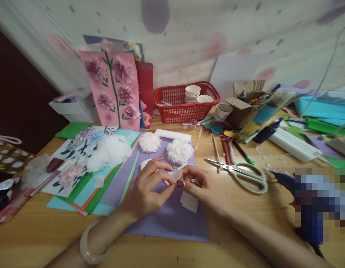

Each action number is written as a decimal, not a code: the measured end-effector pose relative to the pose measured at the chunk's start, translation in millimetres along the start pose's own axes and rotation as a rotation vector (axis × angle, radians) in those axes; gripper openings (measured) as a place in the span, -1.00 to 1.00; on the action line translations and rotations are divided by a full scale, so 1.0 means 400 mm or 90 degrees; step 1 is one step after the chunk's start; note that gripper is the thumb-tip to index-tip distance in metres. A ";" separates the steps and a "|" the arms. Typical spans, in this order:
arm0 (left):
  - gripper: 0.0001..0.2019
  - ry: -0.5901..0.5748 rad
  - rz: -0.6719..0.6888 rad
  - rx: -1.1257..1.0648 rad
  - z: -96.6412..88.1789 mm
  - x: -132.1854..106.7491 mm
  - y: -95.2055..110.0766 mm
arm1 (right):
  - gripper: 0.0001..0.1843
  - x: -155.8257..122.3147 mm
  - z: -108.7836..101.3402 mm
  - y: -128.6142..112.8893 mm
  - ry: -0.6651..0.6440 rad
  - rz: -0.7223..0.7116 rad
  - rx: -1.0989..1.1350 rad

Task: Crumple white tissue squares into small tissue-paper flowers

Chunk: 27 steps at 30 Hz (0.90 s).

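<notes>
My left hand (pixel 146 188) and my right hand (pixel 199 182) meet over a purple paper sheet (pixel 172 219), both pinching a small folded piece of white tissue paper (pixel 176 175). Two finished white tissue flowers, one at the left (pixel 149 142) and one at the right (pixel 179 151), lie on the purple sheet just beyond my hands. A white paper scrap (pixel 189 201) lies under my right hand. My left wrist wears a pale bangle (pixel 90 249).
Scissors with pale green handles (pixel 245 173) lie to the right, with pens and brushes (pixel 225 147) beyond. A red basket (pixel 186 100) holds paper cups. A pink flower card (pixel 113 89) leans at the back. Stacked coloured paper (pixel 85 175) lies left. A glue gun (pixel 284 180) sits right.
</notes>
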State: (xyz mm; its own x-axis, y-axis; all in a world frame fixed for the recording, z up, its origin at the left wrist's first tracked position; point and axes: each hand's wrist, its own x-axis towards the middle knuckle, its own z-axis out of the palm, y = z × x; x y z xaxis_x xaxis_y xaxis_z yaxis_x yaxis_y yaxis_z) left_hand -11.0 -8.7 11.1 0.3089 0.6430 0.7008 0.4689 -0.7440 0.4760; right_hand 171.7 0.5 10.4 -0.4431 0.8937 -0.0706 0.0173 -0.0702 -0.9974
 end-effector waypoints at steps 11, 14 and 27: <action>-0.88 0.004 0.013 0.013 0.004 0.006 -0.001 | -0.74 0.002 -0.002 0.000 -0.029 0.013 0.039; -0.89 0.002 0.012 0.016 0.005 0.008 0.000 | -0.79 0.004 -0.006 0.003 -0.029 0.023 0.061; -0.90 0.016 -0.004 0.018 0.004 0.012 0.004 | -0.85 0.001 -0.010 0.015 -0.026 0.018 0.069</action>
State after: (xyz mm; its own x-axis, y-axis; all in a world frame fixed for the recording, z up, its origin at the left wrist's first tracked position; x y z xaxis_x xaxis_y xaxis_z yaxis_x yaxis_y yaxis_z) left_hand -7.3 -6.5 14.3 0.2853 0.6433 0.7105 0.4949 -0.7337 0.4656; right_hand 175.3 2.4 4.2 -0.4806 0.8717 -0.0956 -0.0656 -0.1444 -0.9873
